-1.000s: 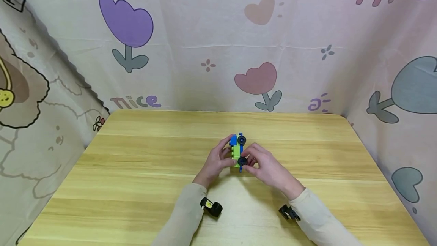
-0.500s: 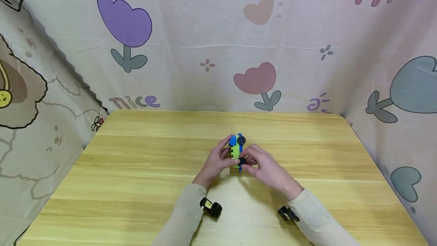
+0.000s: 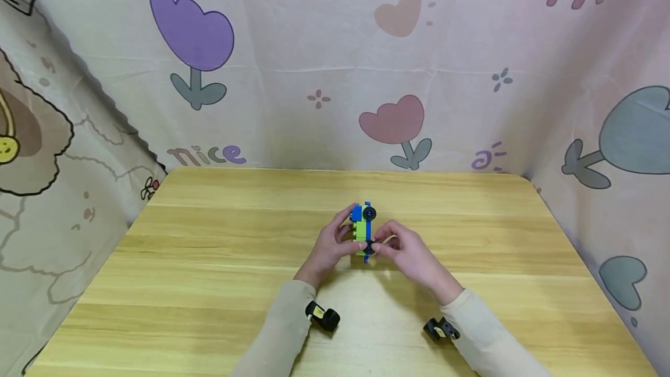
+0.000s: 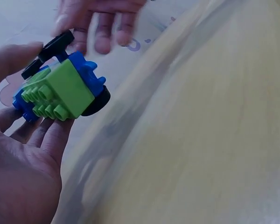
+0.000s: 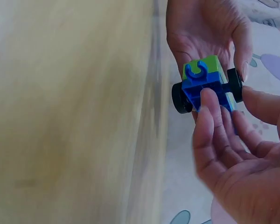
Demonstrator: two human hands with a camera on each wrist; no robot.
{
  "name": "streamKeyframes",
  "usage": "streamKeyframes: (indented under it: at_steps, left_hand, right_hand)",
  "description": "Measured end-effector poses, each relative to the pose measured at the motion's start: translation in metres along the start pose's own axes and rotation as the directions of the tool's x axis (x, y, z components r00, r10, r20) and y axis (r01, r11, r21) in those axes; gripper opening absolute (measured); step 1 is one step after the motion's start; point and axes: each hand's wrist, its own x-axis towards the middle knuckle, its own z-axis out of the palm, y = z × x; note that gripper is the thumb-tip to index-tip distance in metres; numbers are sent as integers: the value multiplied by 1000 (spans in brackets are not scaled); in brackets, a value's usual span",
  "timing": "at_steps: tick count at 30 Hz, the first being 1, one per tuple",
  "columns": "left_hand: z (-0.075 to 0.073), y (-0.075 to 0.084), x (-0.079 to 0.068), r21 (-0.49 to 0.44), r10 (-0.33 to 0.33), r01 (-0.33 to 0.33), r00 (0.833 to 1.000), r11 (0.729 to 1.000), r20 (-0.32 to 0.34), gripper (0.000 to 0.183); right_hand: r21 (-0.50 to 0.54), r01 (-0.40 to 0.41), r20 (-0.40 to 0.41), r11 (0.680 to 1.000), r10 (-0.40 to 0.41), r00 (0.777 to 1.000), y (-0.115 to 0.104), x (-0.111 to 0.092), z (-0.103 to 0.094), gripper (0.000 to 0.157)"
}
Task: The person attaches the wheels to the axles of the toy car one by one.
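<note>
A small toy car (image 3: pixel 361 230) of green and blue building blocks is held above the table, tipped on its side in the head view. My left hand (image 3: pixel 331 246) grips its body, with fingers under the green studded block (image 4: pixel 67 88) and thumb near a wheel. At the near end, a black wheel (image 5: pixel 234 85) stands out from the blue base (image 5: pixel 203 88) on its axle. My right hand (image 3: pixel 410 255) has its thumb on this wheel, while its curled fingers reach the car's underside. A blue hook (image 5: pixel 196 71) shows at that end.
The wooden table (image 3: pixel 209 249) stretches out on all sides of the hands. Behind it hangs a patterned cloth (image 3: pixel 293 34), which also covers both sides. A black wrist camera (image 3: pixel 323 316) sits on the left sleeve, and another camera (image 3: pixel 441 329) on the right one.
My right thumb has shifted from below the near wheel up onto it, and the right fingers have drawn back slightly. The left hand keeps its grip and the car stays nearly in place.
</note>
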Motion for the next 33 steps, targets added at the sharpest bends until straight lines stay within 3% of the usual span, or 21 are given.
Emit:
streamKeyframes:
  at_steps: [5, 15, 33]
  left_hand:
    - [1, 2, 1, 16, 9, -9, 1000, 1000, -9, 86]
    - [1, 4, 1, -39, -10, 9, 1000, 999, -23, 87]
    - [3, 5, -3, -59, -26, 27, 999, 998, 22, 87]
  right_hand:
    - [56, -38, 60, 998, 35, 998, 2, 0, -2, 18]
    - [127, -16, 110, 992, 2, 994, 3, 0, -3, 26]
    - [193, -37, 146, 980, 8, 989, 2, -3, -2, 25]
